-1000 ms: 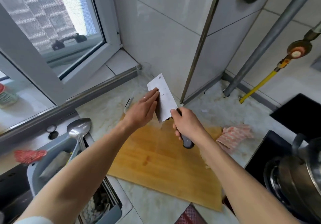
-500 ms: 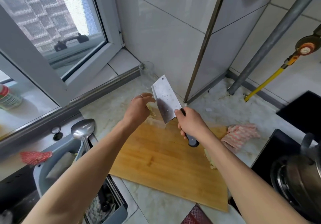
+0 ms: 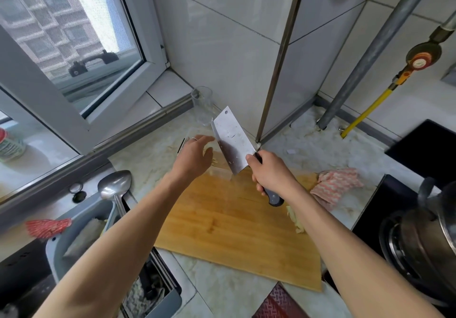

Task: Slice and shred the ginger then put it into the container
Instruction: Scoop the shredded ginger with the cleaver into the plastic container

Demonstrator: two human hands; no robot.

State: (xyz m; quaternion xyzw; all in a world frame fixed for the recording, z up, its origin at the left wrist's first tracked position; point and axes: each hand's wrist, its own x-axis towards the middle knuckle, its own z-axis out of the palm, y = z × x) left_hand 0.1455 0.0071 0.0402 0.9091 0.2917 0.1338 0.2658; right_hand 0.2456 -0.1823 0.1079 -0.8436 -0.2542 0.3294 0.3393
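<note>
2 hands are up over the far end of the wooden cutting board (image 3: pixel 234 221). The right hand (image 3: pixel 269 172) has its fingers wrapped tight on the handle of the big knife (image 3: pixel 233 142), with the blade tipped up. The left hand (image 3: pixel 192 159) has its fingers loose and a bit apart, next to the blade, touching thin ginger shreds (image 3: pixel 214 161). A clear container seems to sit under them, but it is hard to see. More ginger bits (image 3: pixel 296 221) lie on the board's right edge. Ginger shreds are light, wet and sticky, so I think they cling to the blade. Pinch them softly in a bunch, or wipe them off the flat side, away from the sharp edge.
</note>
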